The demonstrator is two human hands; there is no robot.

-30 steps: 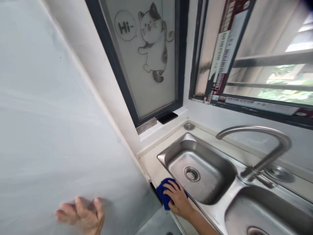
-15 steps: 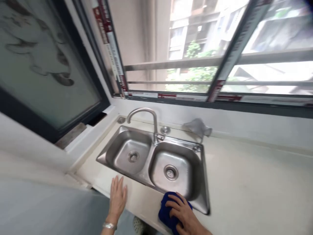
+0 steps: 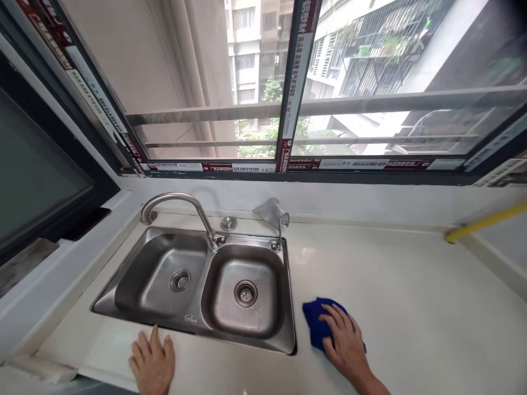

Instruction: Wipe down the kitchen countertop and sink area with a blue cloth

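Observation:
My right hand presses a bunched blue cloth against the pale countertop, just right of the sink. Its fingers curl over the cloth. My left hand lies on the counter strip in front of the sink, open, fingertips close to the sink's front rim, holding nothing. Between and beyond the hands is the stainless steel double-bowl sink, with a round drain in each bowl. The curved faucet swings out over the left bowl's back edge.
Behind the right bowl a clear plastic bag covers the soap dispenser. A round metal cap sits behind the faucet base. A yellow pipe rises at the far right corner. Windows line the back wall.
My right hand has moved the blue cloth from the counter before the right bowl to the counter right of the sink. The view has turned right; my left hand stays by the front rim.

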